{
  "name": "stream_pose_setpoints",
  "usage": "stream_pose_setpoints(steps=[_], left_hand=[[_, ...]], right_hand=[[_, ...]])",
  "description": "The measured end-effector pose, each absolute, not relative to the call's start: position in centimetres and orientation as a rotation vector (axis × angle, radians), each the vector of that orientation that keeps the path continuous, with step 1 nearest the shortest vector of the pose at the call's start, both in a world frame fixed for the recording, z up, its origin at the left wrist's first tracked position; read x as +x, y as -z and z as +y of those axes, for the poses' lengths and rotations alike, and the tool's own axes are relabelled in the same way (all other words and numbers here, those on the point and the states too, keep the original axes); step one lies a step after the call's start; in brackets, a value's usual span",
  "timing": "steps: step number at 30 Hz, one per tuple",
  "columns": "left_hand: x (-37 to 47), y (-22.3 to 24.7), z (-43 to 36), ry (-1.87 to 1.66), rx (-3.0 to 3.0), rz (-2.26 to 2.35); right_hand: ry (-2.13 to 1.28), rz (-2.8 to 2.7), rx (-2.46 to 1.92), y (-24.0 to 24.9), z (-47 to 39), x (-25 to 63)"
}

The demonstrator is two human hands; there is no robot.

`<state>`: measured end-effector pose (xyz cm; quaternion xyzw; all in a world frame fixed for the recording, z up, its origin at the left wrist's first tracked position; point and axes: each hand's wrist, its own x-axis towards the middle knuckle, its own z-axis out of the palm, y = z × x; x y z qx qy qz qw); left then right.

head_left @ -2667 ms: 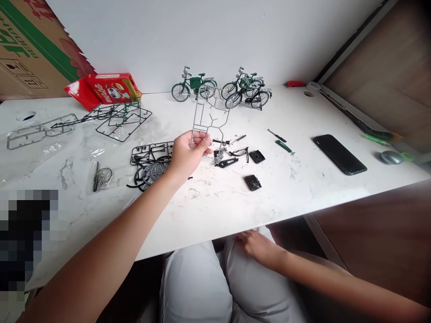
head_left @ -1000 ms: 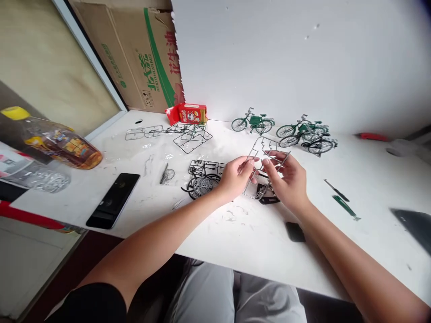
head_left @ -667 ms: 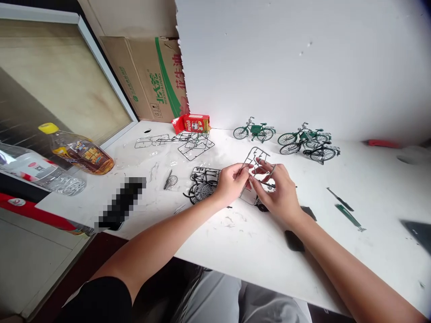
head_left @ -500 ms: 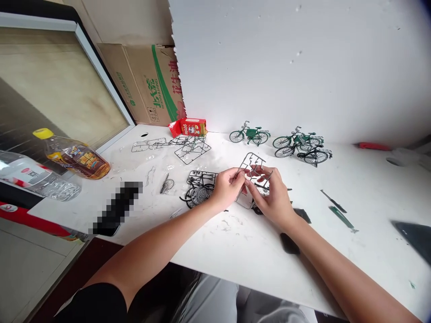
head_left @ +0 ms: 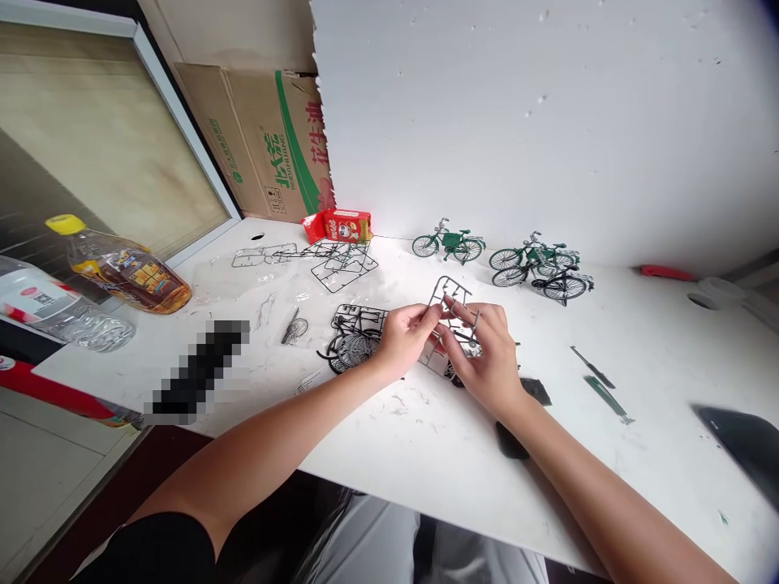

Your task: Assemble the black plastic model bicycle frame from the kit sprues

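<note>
A grey plastic sprue frame (head_left: 455, 285) with small parts is held up over the middle of the table, tilted. My left hand (head_left: 402, 339) pinches its left side between thumb and fingers. My right hand (head_left: 492, 350) is closed around its right side, thumb and fingertips on the bars. Which small part the fingertips touch is too small to tell. Beside my left hand lie black bicycle model parts (head_left: 356, 347), wheels and a sprue among them, partly hidden by that hand. More dark parts below the held frame are mostly covered by my right hand.
Several assembled model bicycles (head_left: 450, 241) stand at the back. Empty-looking sprues (head_left: 344, 272) and a red box (head_left: 350, 225) lie back left. Bottles (head_left: 131, 272) lie at the left. A dark thin tool (head_left: 593, 367) and a green tool (head_left: 608, 397) are on the right.
The view has shifted slightly. My right fingers have moved a little along the sprue frame, the index finger now straighter across it. Both hands keep their hold.
</note>
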<state>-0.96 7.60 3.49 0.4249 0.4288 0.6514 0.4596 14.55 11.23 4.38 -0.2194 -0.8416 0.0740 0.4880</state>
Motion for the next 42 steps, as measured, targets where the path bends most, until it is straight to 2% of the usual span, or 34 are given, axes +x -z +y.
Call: stream_pose_setpoints(steps=[14, 22, 27, 32, 42], left_hand=[[-0.7, -3.5, 7.2, -1.624, 1.073, 1.164], [-1.3, -3.0, 7.4, -1.689, 1.315, 1.134], [-1.4, -3.1, 7.7, -1.665, 1.087, 1.048], [-1.2, -3.7, 7.6, -1.582, 0.898, 0.918], [-0.9, -3.4, 7.8, -1.604, 0.827, 1.057]], right_hand=[[-0.112, -2.092, -0.411, -4.0, 10.9, 14.4], [-0.094, -1.977, -0.462, -4.5, 11.4, 15.4], [-0.068, -2.014, -0.487, -4.4, 11.9, 15.8], [-0.134, -2.103, -0.526, -3.7, 12.7, 15.4], [-0.362, -2.231, -0.515, -4.9, 12.2, 15.7]])
